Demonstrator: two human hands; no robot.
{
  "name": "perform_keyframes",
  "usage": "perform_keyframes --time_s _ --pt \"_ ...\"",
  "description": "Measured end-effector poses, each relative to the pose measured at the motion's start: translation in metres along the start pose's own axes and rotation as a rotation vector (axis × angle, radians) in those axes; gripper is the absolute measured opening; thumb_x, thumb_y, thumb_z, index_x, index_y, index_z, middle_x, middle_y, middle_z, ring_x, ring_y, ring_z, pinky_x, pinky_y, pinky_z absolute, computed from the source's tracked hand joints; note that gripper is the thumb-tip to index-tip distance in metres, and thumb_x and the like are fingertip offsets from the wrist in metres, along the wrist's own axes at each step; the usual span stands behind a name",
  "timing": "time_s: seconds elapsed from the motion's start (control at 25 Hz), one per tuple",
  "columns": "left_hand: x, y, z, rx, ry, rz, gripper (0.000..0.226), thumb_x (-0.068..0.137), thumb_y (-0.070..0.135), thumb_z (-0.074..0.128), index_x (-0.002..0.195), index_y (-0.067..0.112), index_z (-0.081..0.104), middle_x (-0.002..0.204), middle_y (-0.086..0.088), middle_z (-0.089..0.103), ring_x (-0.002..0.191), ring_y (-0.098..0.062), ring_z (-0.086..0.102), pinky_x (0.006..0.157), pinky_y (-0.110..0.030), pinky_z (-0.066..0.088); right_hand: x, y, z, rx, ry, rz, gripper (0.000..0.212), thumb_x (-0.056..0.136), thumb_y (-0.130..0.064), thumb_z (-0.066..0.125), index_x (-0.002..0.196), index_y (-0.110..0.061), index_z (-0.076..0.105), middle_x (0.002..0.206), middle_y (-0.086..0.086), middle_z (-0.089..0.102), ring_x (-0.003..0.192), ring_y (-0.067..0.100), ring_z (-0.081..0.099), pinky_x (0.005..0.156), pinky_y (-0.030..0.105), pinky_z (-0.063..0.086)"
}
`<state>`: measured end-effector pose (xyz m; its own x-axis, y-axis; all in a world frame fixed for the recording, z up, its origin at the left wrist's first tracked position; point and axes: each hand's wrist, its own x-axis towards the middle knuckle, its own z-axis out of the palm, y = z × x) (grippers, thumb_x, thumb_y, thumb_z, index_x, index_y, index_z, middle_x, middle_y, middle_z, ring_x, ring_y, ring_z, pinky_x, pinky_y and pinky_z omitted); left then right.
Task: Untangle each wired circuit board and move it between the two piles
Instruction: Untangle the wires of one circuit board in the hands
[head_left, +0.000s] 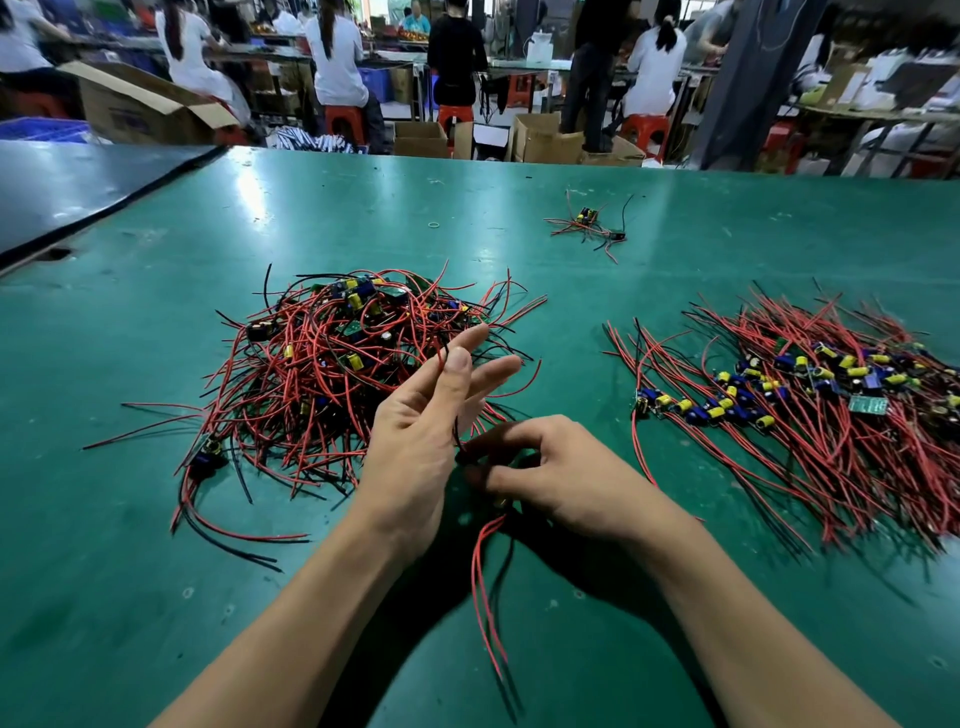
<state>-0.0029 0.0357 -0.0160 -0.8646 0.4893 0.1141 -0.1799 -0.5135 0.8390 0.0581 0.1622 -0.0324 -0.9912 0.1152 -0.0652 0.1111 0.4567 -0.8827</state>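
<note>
Pinched a thin dark wire (456, 423) between thumb and forefinger of the left hand (421, 447), with the other fingers stretched out and fanned apart above the green worktop (156, 597). Held the lower end of that wire in the right hand (566, 473), just beside the left. Curled the right fingers and thumb round a wired circuit board (500, 504), mostly hidden under them, so could not tell its colour or parts. Let two red wires (480, 577) trail from beneath the right hand toward the near edge, with a dark shadow beside them. Worked with both hands between the two piles, on the near side. Had on the left a tangled pile (332, 374) of red and black wires, with green boards and yellow and blue parts heaped at all angles, its near edge just behind the left fingertips. Had on the right a sorted pile (810, 410), with boards lined up in a band and wires combed roughly one way. Saw farther back, well apart from both, a small bunch (587, 223) of wired boards, and to its left a rubber band (434, 225). Saw beyond the worktop people (337, 57) seated on red stools (340, 122) with their backs turned, among open cardboard boxes (140, 109).
</note>
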Motion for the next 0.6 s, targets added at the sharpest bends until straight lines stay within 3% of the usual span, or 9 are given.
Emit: perform_keyframes --time_s 0.08,0.2,0.36,0.52,0.6 --pt "0.0 -0.002 -0.002 0.044 0.02 -0.014 0.037 0.082 0.039 0.06 0.117 0.027 0.066 0.108 -0.005 0.074 0.11 -0.016 0.067 0.093 -0.027 0.052 -0.001 -0.002 0.002 0.169 0.045 0.003 0.008 0.087 -0.016 0.078 0.093 -0.021 0.079 0.087 0.009 0.077 0.076 0.024 0.07 0.078 0.038 0.054" --pt "-0.002 -0.009 -0.006 0.223 0.025 -0.055 0.045 0.077 0.035 0.067 0.121 0.024 0.063 0.108 -0.006 0.074 0.099 -0.015 0.069 0.091 -0.035 0.054 -0.001 -0.004 -0.003 0.384 0.233 -0.046 0.005 0.089 -0.017 0.076 0.085 -0.015 0.074 0.075 0.004 0.07 0.064 0.011 0.063 0.061 0.02 0.049" --pt "-0.009 -0.017 -0.005 0.429 -0.118 -0.108 0.015 0.091 0.017 0.065 0.103 0.011 0.07 0.086 -0.007 0.076 0.072 -0.013 0.069 0.066 -0.026 0.057 -0.001 -0.007 -0.013 0.555 0.366 -0.043 0.018 0.09 -0.024 0.074 0.075 -0.015 0.069 0.066 0.002 0.065 0.047 0.011 0.054 0.045 0.017 0.043" --pt "-0.009 -0.017 -0.007 0.424 -0.148 -0.175 0.018 0.086 0.003 0.069 0.104 0.003 0.069 0.084 -0.016 0.074 0.071 -0.021 0.067 0.065 -0.029 0.059 0.0 -0.006 -0.014 0.443 0.41 -0.021 0.028 0.09 -0.036 0.073 0.072 -0.014 0.07 0.051 -0.008 0.055 0.04 0.007 0.036 0.04 0.014 0.031" --pt "-0.009 -0.015 -0.009 0.496 -0.207 -0.186 0.014 0.085 0.004 0.071 0.099 0.003 0.072 0.086 -0.018 0.074 0.072 -0.021 0.066 0.069 -0.03 0.058 0.001 -0.005 -0.018 0.48 0.473 0.003 0.028 0.088 -0.036 0.074 0.07 -0.016 0.068 0.057 -0.001 0.054 0.042 0.008 0.033 0.04 0.018 0.026"
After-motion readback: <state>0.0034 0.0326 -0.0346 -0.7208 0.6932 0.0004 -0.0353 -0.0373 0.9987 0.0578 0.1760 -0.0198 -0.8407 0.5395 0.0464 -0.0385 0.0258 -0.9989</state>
